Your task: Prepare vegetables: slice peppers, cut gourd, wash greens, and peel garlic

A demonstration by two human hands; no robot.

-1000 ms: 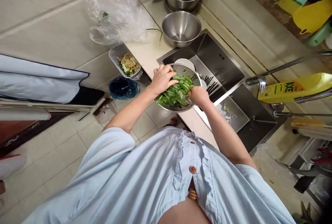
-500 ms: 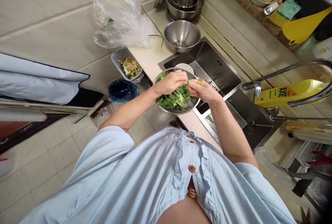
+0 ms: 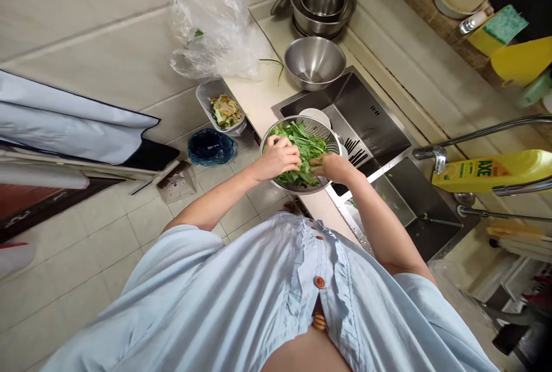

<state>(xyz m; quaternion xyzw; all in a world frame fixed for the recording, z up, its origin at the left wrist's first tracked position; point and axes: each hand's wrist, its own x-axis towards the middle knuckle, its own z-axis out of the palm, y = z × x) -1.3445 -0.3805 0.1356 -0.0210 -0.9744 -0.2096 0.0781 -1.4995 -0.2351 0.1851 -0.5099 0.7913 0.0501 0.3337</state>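
Note:
Cut leafy greens (image 3: 306,143) fill much of a round mesh strainer (image 3: 335,141), which sits at the counter's front edge beside the sink. My left hand (image 3: 278,159) is in the strainer's left side, its fingers curled into the greens. On the right side, my right hand (image 3: 334,168) reaches in with its fingers closed round some green stems. A white round dish shows partly behind the strainer. The undersides of both hands' fingers are partly hidden by the leaves.
A double steel sink (image 3: 371,125) lies to the right, with a faucet (image 3: 440,159) and a yellow bottle (image 3: 491,171). Steel bowls (image 3: 314,61) stand behind. At the left are a plastic bag (image 3: 215,33), a scrap container (image 3: 224,112) and a blue-lined bin (image 3: 210,146).
Both hands have moved apart and down into the greens; before, they met above the strainer pinching a small green piece. The view has shifted slightly.

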